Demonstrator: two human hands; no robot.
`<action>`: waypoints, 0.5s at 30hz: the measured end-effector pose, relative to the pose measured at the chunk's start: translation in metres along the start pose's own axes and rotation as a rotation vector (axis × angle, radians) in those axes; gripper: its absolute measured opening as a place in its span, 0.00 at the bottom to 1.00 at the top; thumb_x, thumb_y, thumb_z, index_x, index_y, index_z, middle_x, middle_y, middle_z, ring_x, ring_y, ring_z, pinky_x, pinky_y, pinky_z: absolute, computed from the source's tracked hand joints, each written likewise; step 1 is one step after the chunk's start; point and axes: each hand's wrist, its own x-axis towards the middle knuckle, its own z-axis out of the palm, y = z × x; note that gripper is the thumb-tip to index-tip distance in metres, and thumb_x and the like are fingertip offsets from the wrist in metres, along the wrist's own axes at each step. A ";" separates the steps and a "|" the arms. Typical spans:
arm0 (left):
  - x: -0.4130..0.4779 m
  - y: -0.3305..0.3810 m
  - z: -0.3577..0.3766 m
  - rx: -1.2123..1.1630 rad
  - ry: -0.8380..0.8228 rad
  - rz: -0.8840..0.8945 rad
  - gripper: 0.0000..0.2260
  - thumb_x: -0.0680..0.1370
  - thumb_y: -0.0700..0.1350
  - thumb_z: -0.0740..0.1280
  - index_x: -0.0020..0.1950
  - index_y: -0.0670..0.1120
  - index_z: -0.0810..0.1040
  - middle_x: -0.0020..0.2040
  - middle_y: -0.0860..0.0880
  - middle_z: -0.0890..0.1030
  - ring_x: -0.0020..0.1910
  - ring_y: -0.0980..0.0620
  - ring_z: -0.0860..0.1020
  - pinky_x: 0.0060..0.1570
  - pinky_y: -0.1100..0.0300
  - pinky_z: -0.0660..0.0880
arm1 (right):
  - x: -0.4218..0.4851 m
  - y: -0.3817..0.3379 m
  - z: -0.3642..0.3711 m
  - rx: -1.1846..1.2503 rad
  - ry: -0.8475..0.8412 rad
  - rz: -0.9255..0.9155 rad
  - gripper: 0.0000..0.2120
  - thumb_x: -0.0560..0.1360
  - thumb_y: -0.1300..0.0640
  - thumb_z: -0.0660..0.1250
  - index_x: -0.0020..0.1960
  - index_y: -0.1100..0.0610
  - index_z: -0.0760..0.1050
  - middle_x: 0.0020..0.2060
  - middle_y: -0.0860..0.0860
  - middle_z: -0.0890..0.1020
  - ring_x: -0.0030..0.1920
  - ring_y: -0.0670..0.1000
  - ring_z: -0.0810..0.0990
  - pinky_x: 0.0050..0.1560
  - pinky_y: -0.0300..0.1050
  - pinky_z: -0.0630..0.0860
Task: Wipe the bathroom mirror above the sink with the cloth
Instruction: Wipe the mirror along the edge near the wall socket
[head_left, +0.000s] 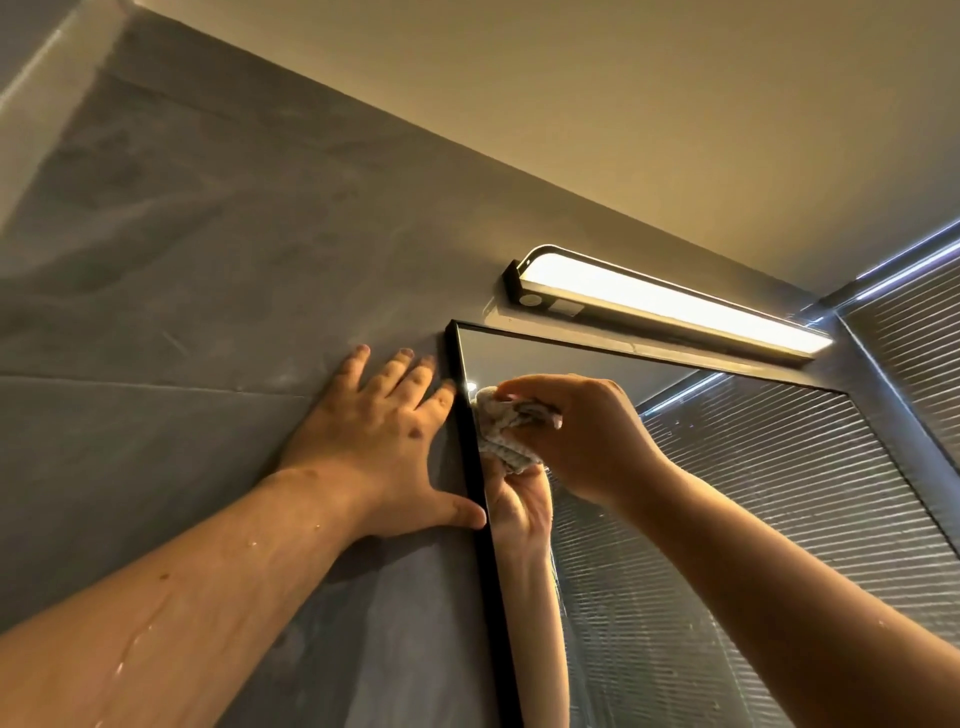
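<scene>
The cloth (506, 431) is soft, light and damp-looking, so I judge it will bunch and slip unless I keep it wadded; my right hand (576, 436) has its fingers curled round that wad, pressing it against the mirror (727, 519) at its upper left corner, just inside the black frame (475, 493). My left hand (384, 441) lies flat on the grey wall (208, 312) beside the frame, fingers spread, thumb touching the frame's edge, holding nothing.
</scene>
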 end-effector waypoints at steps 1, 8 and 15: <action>0.000 0.000 0.000 0.000 0.003 0.002 0.56 0.60 0.83 0.48 0.79 0.51 0.43 0.80 0.48 0.43 0.78 0.48 0.39 0.74 0.42 0.38 | -0.001 -0.001 0.001 0.000 0.003 -0.004 0.17 0.71 0.58 0.76 0.59 0.50 0.83 0.51 0.47 0.86 0.46 0.38 0.76 0.43 0.16 0.65; -0.002 -0.001 0.000 0.006 0.017 0.021 0.55 0.61 0.83 0.47 0.79 0.51 0.43 0.80 0.48 0.44 0.78 0.47 0.40 0.74 0.41 0.40 | 0.019 -0.009 0.002 0.020 -0.059 -0.004 0.14 0.73 0.52 0.74 0.58 0.50 0.83 0.49 0.50 0.86 0.46 0.45 0.81 0.48 0.35 0.78; -0.002 -0.002 0.005 -0.006 0.041 0.032 0.55 0.61 0.83 0.45 0.78 0.51 0.40 0.80 0.47 0.43 0.78 0.46 0.39 0.74 0.40 0.40 | 0.056 -0.015 -0.002 -0.079 -0.065 0.044 0.13 0.76 0.54 0.71 0.60 0.52 0.83 0.52 0.54 0.86 0.51 0.54 0.83 0.54 0.50 0.77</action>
